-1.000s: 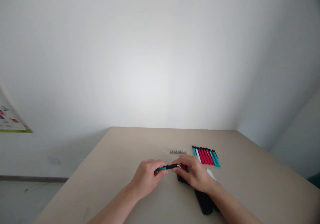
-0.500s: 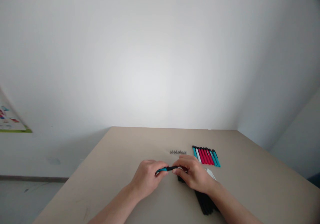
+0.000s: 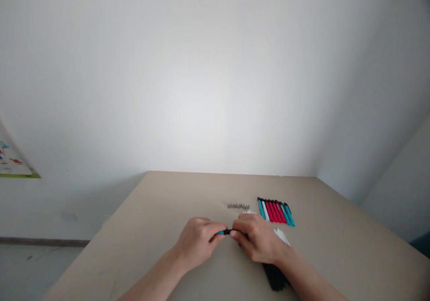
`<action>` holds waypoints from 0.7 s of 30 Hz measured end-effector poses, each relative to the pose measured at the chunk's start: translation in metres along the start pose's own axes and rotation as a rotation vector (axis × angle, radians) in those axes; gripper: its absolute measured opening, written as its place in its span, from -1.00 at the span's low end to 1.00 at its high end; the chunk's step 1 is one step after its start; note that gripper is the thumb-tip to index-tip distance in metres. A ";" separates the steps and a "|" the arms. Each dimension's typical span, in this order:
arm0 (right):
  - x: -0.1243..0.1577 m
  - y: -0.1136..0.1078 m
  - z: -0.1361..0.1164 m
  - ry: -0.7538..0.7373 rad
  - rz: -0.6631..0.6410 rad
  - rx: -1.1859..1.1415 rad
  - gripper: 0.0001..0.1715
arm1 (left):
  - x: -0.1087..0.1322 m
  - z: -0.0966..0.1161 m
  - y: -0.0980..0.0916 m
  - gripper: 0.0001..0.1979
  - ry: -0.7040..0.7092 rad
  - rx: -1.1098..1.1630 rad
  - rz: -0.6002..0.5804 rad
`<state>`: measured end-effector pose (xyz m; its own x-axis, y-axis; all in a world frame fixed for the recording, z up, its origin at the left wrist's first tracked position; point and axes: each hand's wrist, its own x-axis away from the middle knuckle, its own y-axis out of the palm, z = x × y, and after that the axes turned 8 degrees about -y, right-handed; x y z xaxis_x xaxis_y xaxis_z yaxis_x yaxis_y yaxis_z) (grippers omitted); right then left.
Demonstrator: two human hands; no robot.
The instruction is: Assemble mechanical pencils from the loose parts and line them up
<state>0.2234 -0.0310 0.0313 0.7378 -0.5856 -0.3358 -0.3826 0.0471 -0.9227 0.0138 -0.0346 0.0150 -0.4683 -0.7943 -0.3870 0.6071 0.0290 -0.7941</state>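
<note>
Your left hand (image 3: 200, 237) gripped the pen (image 3: 227, 232) by its blue end, your right hand (image 3: 255, 237) having closed farther over its black end, apparently pressing it together.

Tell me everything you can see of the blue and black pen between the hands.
Only a short stretch of the pen shows: a blue section beside the left hand and a black one beside the right hand, both looking like plastic. It is held roughly level, running left to right over the table. Fingers of both hands pinch it, hiding its ends.
</note>
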 end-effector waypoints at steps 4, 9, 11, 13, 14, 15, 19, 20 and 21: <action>0.002 -0.010 0.012 0.031 0.129 -0.117 -0.55 | -0.001 0.004 -0.005 -0.82 -0.115 0.114 -0.016; 0.015 -0.014 0.052 0.437 0.386 0.069 -0.66 | -0.004 0.007 -0.010 -0.75 -0.232 0.150 -0.018; 0.020 -0.008 0.067 0.495 0.330 0.099 -0.69 | -0.004 0.007 -0.010 -0.65 -0.263 0.126 -0.022; 0.023 -0.002 0.076 0.488 0.267 0.072 -0.68 | -0.003 0.006 -0.009 -0.62 -0.279 0.109 -0.022; 0.023 0.000 0.080 0.479 0.242 0.053 -0.68 | -0.003 0.006 -0.008 -0.62 -0.284 0.104 -0.024; 0.023 0.002 0.082 0.472 0.223 0.034 -0.68 | -0.003 0.006 -0.008 -0.62 -0.289 0.102 -0.028; 0.019 0.006 0.085 0.447 0.178 -0.006 -0.70 | -0.003 0.003 -0.006 -0.62 -0.309 0.107 -0.040; 0.019 0.006 0.085 0.445 0.173 -0.009 -0.70 | -0.003 0.003 -0.006 -0.62 -0.312 0.107 -0.040; 0.018 0.006 0.085 0.444 0.169 -0.010 -0.70 | -0.004 0.003 -0.007 -0.62 -0.314 0.105 -0.039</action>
<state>0.2812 0.0274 0.0034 0.3564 -0.8597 -0.3659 -0.4840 0.1651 -0.8594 0.0133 -0.0336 0.0230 -0.2819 -0.9422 -0.1810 0.6633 -0.0551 -0.7463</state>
